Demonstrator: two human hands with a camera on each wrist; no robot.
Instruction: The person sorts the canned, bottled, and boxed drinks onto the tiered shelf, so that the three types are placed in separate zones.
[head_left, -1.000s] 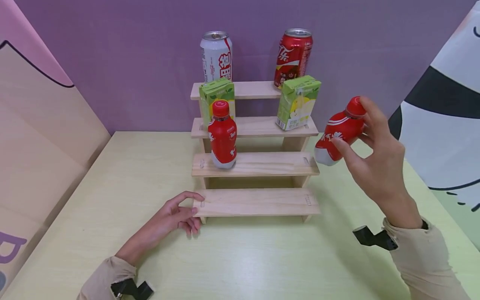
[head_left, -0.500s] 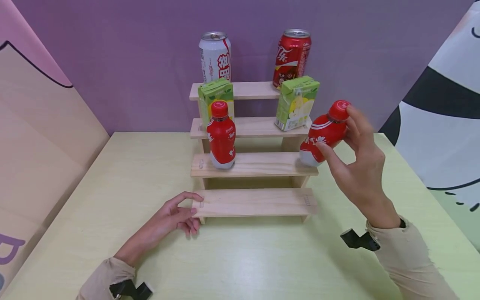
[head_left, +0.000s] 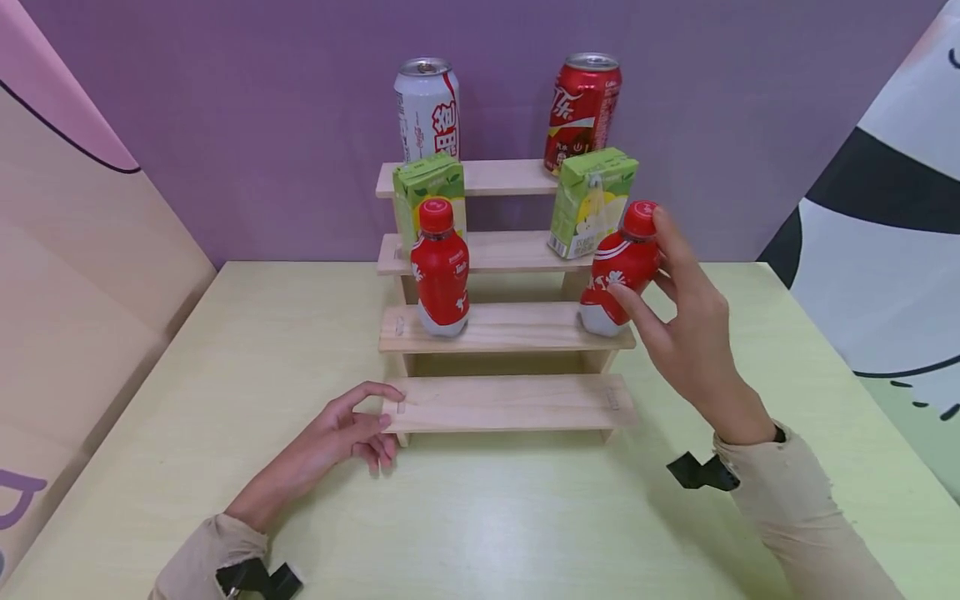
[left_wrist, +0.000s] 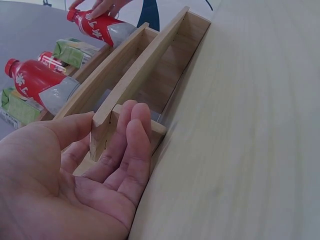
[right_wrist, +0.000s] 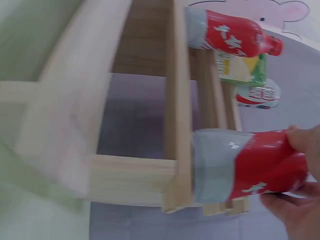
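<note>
A small red bottle (head_left: 621, 271) with a white base is gripped between the thumb and fingers of my right hand (head_left: 686, 333). It leans a little, its base right at the right end of the second step from the front. In the right wrist view that bottle (right_wrist: 250, 165) overlaps the step's edge. My left hand (head_left: 341, 433) pinches the left end of the lowest step of a wooden stepped rack (head_left: 510, 404); the thumb and curled fingers show around the board's end in the left wrist view. A matching red bottle (head_left: 441, 275) stands upright on the left of the second step.
Two green juice boxes, a left one (head_left: 427, 187) and a right one (head_left: 592, 204), stand on the third step. A white can (head_left: 427, 112) and a red can (head_left: 583, 112) stand on top. A purple backdrop (head_left: 300, 125) rises behind the table (head_left: 480, 517).
My right hand has carried the red bottle leftward, from beside the rack to the second step's right end, and the bottle is now more upright. My left hand keeps its place.
</note>
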